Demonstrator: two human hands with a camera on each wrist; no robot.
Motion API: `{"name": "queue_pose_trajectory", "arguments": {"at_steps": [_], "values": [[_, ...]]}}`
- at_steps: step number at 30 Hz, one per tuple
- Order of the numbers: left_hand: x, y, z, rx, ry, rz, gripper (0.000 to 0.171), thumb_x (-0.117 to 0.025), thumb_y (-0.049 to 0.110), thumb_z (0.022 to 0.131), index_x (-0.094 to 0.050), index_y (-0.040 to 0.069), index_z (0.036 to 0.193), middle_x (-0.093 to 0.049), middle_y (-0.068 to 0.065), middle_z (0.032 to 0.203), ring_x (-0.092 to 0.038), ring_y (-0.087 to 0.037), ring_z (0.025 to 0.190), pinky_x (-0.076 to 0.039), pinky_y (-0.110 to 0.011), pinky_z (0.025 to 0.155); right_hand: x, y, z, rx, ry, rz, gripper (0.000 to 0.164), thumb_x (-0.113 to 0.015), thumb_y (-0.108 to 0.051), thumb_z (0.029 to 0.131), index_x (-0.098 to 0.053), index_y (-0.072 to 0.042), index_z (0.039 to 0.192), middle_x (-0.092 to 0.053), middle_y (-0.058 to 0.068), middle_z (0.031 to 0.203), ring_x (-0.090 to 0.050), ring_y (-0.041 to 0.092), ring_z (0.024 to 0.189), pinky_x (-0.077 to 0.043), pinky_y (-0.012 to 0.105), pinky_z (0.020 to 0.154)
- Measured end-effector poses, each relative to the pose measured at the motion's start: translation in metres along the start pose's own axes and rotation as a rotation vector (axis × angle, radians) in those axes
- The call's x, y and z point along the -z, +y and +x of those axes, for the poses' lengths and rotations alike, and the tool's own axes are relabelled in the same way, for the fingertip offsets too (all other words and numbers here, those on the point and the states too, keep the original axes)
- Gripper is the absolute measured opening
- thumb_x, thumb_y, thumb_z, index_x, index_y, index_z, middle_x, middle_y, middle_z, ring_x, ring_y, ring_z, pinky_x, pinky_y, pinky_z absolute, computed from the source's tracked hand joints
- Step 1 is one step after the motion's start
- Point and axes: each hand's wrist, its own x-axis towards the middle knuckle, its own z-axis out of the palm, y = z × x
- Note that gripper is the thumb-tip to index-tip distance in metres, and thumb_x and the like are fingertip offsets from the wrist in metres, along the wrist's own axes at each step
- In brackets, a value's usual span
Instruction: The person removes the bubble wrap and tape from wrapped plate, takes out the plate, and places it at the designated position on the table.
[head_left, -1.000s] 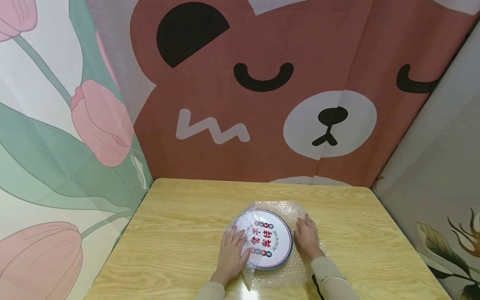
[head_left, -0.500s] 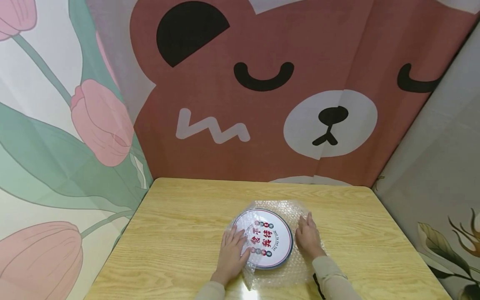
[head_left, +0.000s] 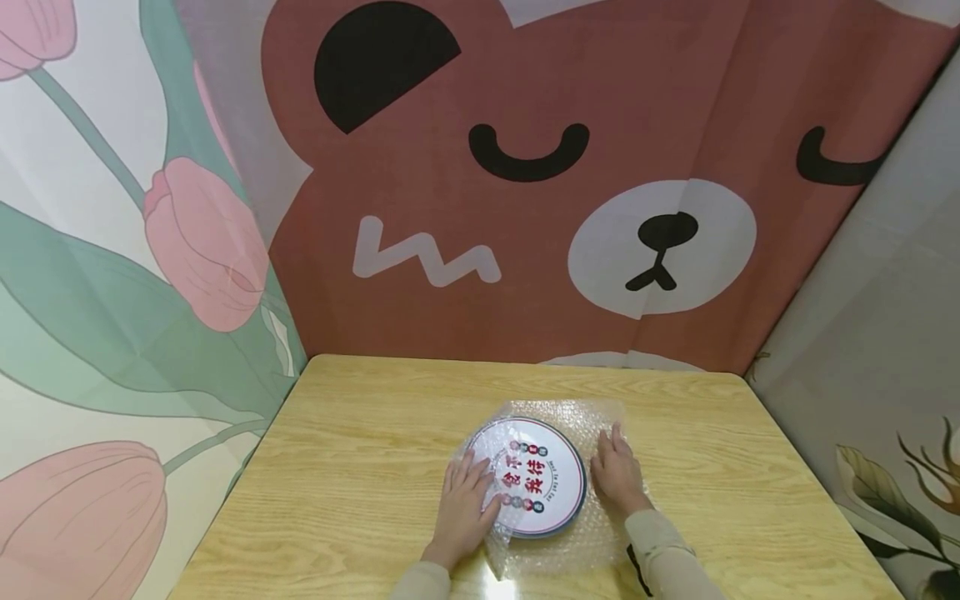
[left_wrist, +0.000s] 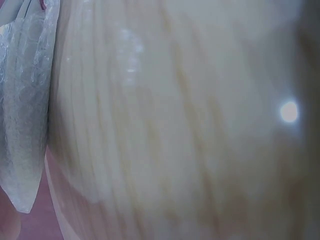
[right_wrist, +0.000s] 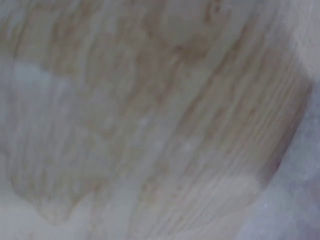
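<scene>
A round white plate (head_left: 551,467) with red characters and a dark blue rim lies on a sheet of bubble wrap (head_left: 592,537); whether more plates lie beneath it I cannot tell. Part of the wrap is folded over its left side. My left hand (head_left: 463,507) rests there with fingers spread over the covered plate. On the right, my right hand (head_left: 618,473) lies on the wrap just beside the rim, fingers pointing away from me. In the left wrist view, the bubble wrap (left_wrist: 25,110) covers the plate edge. Bubble wrap (right_wrist: 285,205) also appears, blurred, in the right wrist view.
A light wood-grain table (head_left: 360,450) carries everything. Behind it hangs a cloth with a brown bear (head_left: 525,217). A tulip-print cloth (head_left: 112,292) stands on the left, and a pale floral one (head_left: 870,350) on the right.
My right hand has shifted slightly right, away from the rim, and the wrap's far right corner reaches a little farther out. My left hand and the plate have stayed put.
</scene>
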Motion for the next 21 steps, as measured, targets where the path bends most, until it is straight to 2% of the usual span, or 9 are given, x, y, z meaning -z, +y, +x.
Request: {"name": "queue_pose_trajectory", "arguments": {"at_steps": [4,7,21], "values": [[-0.0003,0.0002,0.0004,0.005,-0.006,0.001,0.038,-0.05,0.037,0.086,-0.063,0.009,0.108,-0.05,-0.005,0.126,-0.025,-0.029,0.129,-0.012,-0.05,0.103,0.0003,-0.0006,0.0014,-0.003,-0.103,-0.054,0.05,-0.043,-0.017,0.09,-0.034,0.011,0.13,-0.024,0.033,0.136,-0.024,0.05,0.12,-0.026,0.061,0.091],[0.0005,0.0005,0.0005,0.009,-0.012,0.004,0.038,-0.05,0.038,0.086,-0.062,0.009,0.108,-0.049,-0.005,0.127,-0.024,-0.028,0.129,-0.011,-0.05,0.104,0.0003,-0.001,0.0021,-0.025,-0.16,-0.049,0.051,-0.04,-0.021,0.092,-0.031,0.01,0.132,-0.022,0.031,0.137,-0.019,0.05,0.123,-0.022,0.062,0.093],[0.0013,0.0013,0.0005,0.01,-0.011,0.0,0.037,-0.05,0.037,0.086,-0.062,0.009,0.108,-0.05,-0.006,0.126,-0.025,-0.028,0.129,-0.011,-0.05,0.104,0.0021,-0.002,0.0024,-0.015,-0.189,-0.072,0.051,-0.04,-0.021,0.092,-0.031,0.01,0.132,-0.022,0.033,0.137,-0.017,0.051,0.123,-0.021,0.063,0.094]]}}
